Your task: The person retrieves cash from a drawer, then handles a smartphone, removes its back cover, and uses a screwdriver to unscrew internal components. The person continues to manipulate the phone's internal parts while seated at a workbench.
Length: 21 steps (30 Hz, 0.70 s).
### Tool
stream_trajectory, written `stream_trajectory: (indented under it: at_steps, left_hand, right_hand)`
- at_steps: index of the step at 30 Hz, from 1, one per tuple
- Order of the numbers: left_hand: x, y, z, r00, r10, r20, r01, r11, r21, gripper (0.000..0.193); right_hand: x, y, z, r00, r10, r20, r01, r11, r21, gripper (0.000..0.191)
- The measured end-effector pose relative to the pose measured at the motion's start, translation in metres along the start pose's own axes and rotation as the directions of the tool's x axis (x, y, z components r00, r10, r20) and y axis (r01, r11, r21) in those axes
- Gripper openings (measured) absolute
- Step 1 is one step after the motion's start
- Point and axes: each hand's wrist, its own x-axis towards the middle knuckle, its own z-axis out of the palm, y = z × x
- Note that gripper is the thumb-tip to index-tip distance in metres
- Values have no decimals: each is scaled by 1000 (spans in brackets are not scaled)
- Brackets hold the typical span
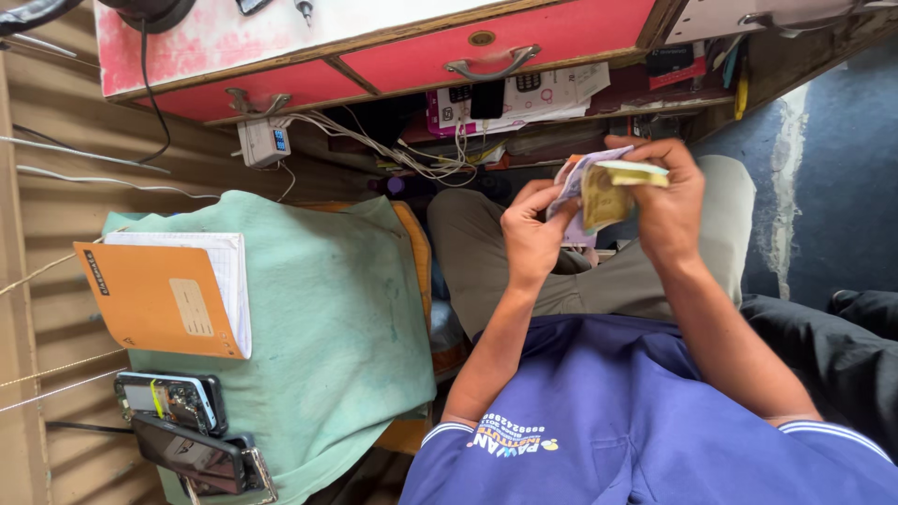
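A pale green cloth covers a seat bearing an orange paper notebook and two black phones. Over the lap, the left hand and right hand together grip a fanned bundle of paper banknotes.

Banknotes held between left hand and right hand, above the lap, before the drawers. To the left, notebook on a cloth-covered stool, two phones stacked by its near left corner.
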Motion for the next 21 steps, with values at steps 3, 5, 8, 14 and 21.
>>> stream_trajectory:
  at_steps: [3,5,8,14,21]
  left_hand:
    - [1,12,0,1000,-18,11,17,995,103,22]
    - [4,18,0,999,-39,30,35,993,112,23]
    - [7,25,-1,998,65,-14,-62,985,162,27]
    - [16,44,-8,975,214,-67,-194,954,229,24]
    - [22,100,-16,950,275,148,-259,958,-123,48]
  right_hand:
    - [8,9,-9,1000,21,2,-21,999,44,21]
    - [12,9,-12,1000,14,-26,-14,1000,17,19]
    - [14,5,-21,972,-204,-113,220,964,151,20]
    - [8,-28,-22,989,62,-134,-38,985,171,33]
    - [46,-94,26,993,67,95,-44,972,-230,32]
